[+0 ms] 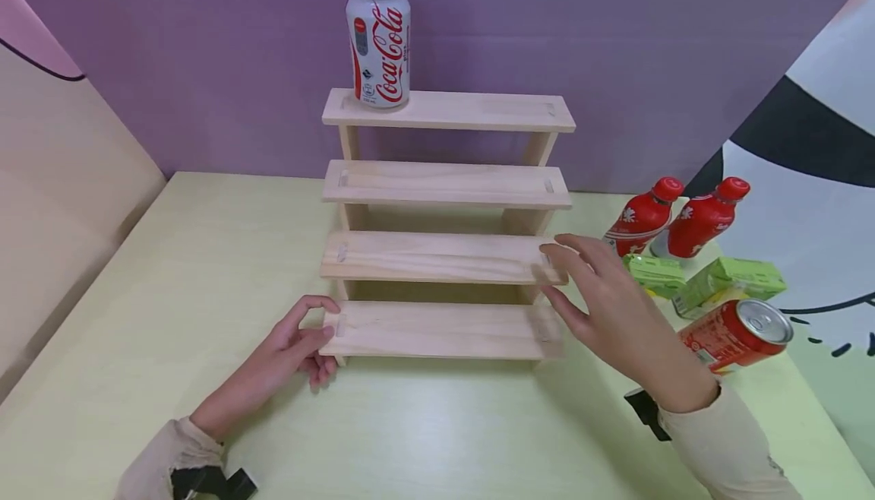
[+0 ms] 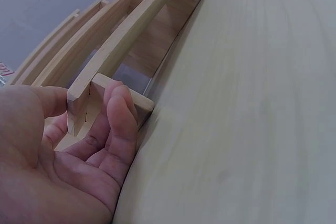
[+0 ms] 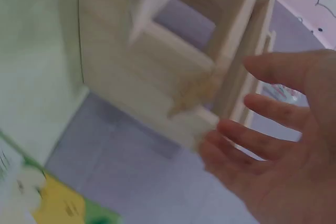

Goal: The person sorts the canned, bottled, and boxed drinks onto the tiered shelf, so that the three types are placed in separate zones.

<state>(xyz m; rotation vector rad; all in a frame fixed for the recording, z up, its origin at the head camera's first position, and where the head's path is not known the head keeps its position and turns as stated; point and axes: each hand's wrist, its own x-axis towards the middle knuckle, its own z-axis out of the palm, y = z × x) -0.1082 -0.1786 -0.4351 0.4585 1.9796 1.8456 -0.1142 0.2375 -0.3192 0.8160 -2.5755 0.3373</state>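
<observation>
A pale wooden stepped display shelf (image 1: 437, 257) with several tiers stands on the table. My left hand (image 1: 283, 352) holds the left end of its lowest tier. In the left wrist view the thumb lies against the board, and the fingers (image 2: 122, 124) curl beneath it around the side support. At the right end of the second tier from the bottom is my right hand (image 1: 615, 318), fingers spread and loosely bent. Whether its fingertips (image 3: 212, 145) touch the wood I cannot tell. A white Coca-Cola can (image 1: 383, 48) stands upright on the top tier, toward the left.
Right of the shelf are two red bottles (image 1: 704, 219) with red caps, two green drink cartons (image 1: 734, 283) and a red can (image 1: 741, 333). The purple wall (image 1: 615, 67) rises behind the shelf. The pale table (image 1: 424, 431) extends in front.
</observation>
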